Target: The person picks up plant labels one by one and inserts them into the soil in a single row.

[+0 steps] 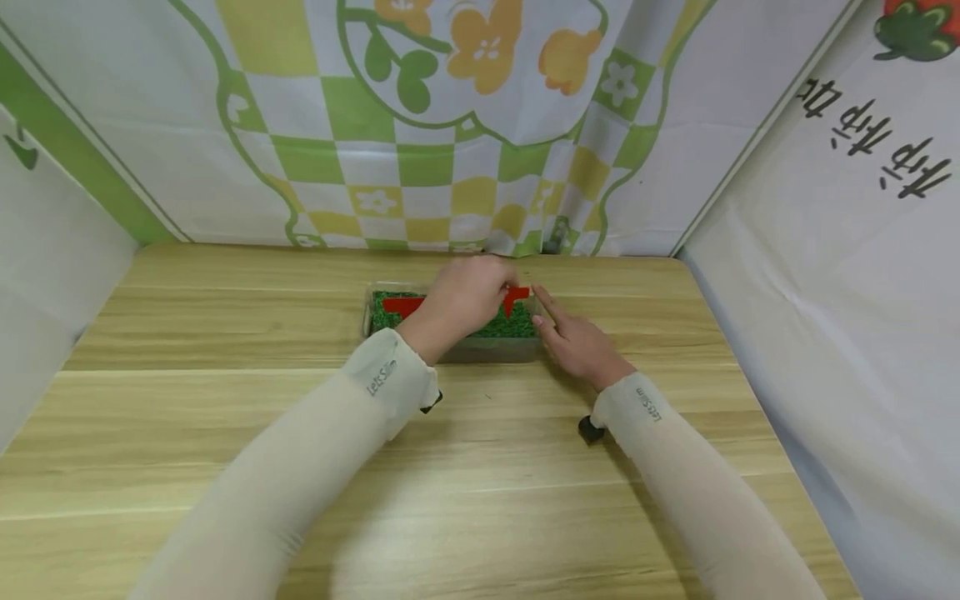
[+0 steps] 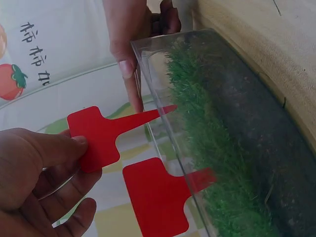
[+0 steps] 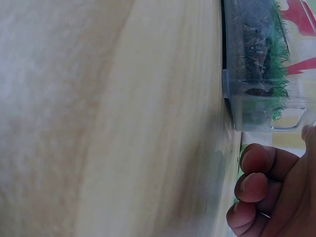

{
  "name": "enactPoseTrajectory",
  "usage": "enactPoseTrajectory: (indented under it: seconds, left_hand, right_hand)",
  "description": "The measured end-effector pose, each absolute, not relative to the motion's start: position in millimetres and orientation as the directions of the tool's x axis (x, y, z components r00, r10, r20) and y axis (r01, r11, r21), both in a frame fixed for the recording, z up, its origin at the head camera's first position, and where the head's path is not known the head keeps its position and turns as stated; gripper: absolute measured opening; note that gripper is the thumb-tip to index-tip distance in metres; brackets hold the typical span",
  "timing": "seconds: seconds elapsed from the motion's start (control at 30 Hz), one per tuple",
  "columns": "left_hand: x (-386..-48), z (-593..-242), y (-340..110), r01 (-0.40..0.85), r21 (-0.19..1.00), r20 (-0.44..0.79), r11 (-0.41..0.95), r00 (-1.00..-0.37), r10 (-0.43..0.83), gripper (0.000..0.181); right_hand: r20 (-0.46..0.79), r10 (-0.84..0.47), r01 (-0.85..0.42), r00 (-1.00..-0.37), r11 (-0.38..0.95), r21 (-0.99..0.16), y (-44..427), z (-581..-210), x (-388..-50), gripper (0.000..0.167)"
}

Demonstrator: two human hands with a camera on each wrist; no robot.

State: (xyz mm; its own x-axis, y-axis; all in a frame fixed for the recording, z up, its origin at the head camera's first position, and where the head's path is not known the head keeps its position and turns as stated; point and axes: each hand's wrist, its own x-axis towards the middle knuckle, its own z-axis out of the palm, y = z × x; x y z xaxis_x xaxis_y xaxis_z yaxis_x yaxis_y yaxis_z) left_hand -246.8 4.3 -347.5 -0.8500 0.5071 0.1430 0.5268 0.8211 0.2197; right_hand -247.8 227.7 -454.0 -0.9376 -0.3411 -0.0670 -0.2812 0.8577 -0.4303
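Observation:
My left hand [image 1: 465,292] pinches a red T-shaped plant label [image 2: 96,140] by its wide head. The label's pointed stem reaches past the rim of a clear plastic box [image 1: 491,351] and its tip touches the green grass [image 2: 197,128]. Beside it, a second red label [image 2: 155,197] stands in the grass. At the box's right end, my right hand [image 1: 581,342] rests its thumb and straight index finger against the end wall. Its other fingers [image 3: 254,187] are loosely bent and hold nothing in the right wrist view.
The box stands on a wooden table [image 1: 480,467], near its far edge. Behind it hangs a checked, flowered curtain [image 1: 427,167]. White cloth [image 1: 825,275] rises along the right side. A black camera [image 1: 591,429] sits under the right wrist.

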Motion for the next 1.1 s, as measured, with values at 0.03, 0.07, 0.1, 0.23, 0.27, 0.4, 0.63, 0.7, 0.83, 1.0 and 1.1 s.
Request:
enactPoseTrajectory:
  seconds: [0.03,0.07,0.1,0.23,0.27,0.4,0.63,0.7,0.83,1.0,1.1]
  left_hand:
    - [-247,-348,5,0.528,0.214,0.145,0.822,-0.849,0.508,0.026]
    - [-248,-349,5,0.530,0.205,0.145,0.823,-0.848,0.509,0.026]
    - [-248,-350,6,0.531,0.200,0.145,0.824,-0.847,0.511,0.026]
    - [-249,-354,7,0.537,0.173,0.140,0.826,-0.843,0.518,0.025]
    - [-250,-355,7,0.538,0.167,0.140,0.826,-0.842,0.521,0.025]
    - [-251,-358,8,0.542,0.162,0.145,0.825,-0.840,0.523,0.025]
    - [-255,-363,12,0.538,0.164,0.133,0.827,-0.843,0.522,0.027]
    - [-256,-365,12,0.532,0.156,0.118,0.832,-0.846,0.519,0.027]
    - [-257,-369,14,0.522,0.151,0.101,0.840,-0.853,0.512,0.027]
    - [-259,-373,16,0.513,0.169,0.083,0.842,-0.858,0.506,0.028]
    - [-260,-375,18,0.507,0.173,0.072,0.844,-0.861,0.503,0.029]
  right_hand:
    - [-0.067,-0.342,-0.282,-0.937,0.857,-0.432,228,-454,-248,0.065]
    - [-0.067,-0.343,-0.283,-0.937,0.856,-0.432,228,-454,-248,0.065]
    - [-0.068,-0.345,-0.283,-0.936,0.855,-0.434,228,-454,-248,0.065]
    - [-0.061,-0.341,-0.281,-0.938,0.852,-0.441,228,-454,-248,0.064]
    - [-0.061,-0.341,-0.281,-0.938,0.852,-0.441,228,-454,-248,0.063]
    - [-0.060,-0.340,-0.280,-0.939,0.851,-0.445,227,-454,-249,0.061]
    - [-0.056,-0.346,-0.287,-0.937,0.850,-0.441,228,-454,-248,0.062]
    - [-0.057,-0.345,-0.286,-0.937,0.850,-0.442,228,-454,-248,0.062]
    - [-0.062,-0.340,-0.280,-0.938,0.853,-0.440,228,-454,-247,0.061]
    - [-0.064,-0.333,-0.272,-0.941,0.852,-0.446,228,-456,-248,0.060]
    - [-0.062,-0.335,-0.273,-0.940,0.849,-0.452,228,-456,-248,0.061]
